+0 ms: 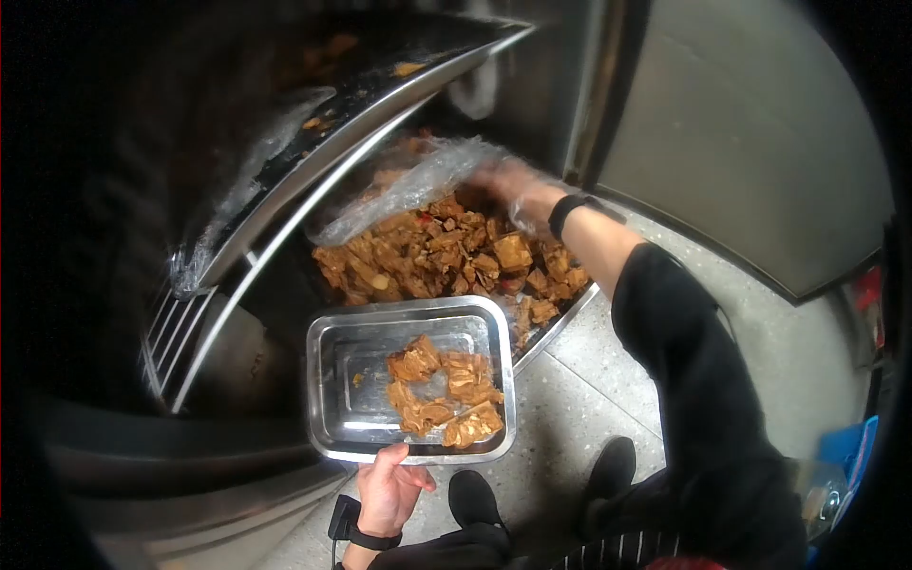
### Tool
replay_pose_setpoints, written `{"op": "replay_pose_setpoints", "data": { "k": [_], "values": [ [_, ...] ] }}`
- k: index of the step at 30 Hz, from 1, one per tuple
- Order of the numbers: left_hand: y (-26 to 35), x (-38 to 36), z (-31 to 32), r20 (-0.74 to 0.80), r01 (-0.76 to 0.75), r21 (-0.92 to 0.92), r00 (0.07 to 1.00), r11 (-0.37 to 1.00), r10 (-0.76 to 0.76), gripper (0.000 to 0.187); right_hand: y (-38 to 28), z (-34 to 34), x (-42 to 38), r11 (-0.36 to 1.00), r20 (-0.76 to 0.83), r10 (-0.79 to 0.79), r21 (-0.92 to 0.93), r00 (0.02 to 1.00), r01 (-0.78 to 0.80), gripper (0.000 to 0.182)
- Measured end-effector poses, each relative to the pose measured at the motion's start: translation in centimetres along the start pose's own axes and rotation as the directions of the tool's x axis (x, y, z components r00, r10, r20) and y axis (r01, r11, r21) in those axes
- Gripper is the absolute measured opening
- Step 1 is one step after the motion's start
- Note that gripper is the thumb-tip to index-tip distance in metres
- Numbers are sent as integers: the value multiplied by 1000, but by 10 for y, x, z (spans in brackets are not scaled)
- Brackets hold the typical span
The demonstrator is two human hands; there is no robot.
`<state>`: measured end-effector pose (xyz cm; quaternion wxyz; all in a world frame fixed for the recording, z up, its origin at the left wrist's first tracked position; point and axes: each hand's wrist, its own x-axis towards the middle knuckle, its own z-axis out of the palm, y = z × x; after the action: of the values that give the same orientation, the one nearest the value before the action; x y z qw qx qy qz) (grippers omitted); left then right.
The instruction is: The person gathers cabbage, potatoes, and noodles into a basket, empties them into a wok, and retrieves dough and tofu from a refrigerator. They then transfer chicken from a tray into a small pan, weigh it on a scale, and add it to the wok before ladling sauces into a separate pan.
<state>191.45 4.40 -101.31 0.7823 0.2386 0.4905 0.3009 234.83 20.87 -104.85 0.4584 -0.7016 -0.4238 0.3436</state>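
Observation:
My left hand (388,489) grips the near rim of a rectangular metal tray (318,380), thumb on top of the edge. Several brown, sauce-coated chunks of food (472,377) lie on the tray's right side. Beyond it, a large heap of similar brown chunks (446,249), perhaps braised meat on the bone, fills a low container. Clear plastic film (404,190) partly covers the heap's far side. My right hand (508,180) reaches over the back of the heap, beside the film, with clear plastic around its wrist. Motion blur and plastic hide its fingers.
A metal-edged shelf (370,119) with plastic and food scraps juts out above the heap on the left. Below it is a white wire rack (176,332). An open door (746,133) stands on the right. Speckled floor tiles (570,404) lie beneath, near my shoes.

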Motion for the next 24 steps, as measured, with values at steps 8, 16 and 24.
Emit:
{"op": "replay_pose_setpoints", "data": {
  "k": [8,16,24],
  "values": [
    [2,-4,7,-4,-29,28,1000,999,30,15,-36,-10,-46,965,-30,35,262,999,-26,55],
    [-4,7,7,18,-23,-14,1000,1000,23,13,-65,-16,-157,956,457,-278,217,845,197,43],
    [-12,10,1,38,62,-95,998,994,-58,12,-88,13,-108,780,50,-453,-461,890,423,41]
  ]
}}
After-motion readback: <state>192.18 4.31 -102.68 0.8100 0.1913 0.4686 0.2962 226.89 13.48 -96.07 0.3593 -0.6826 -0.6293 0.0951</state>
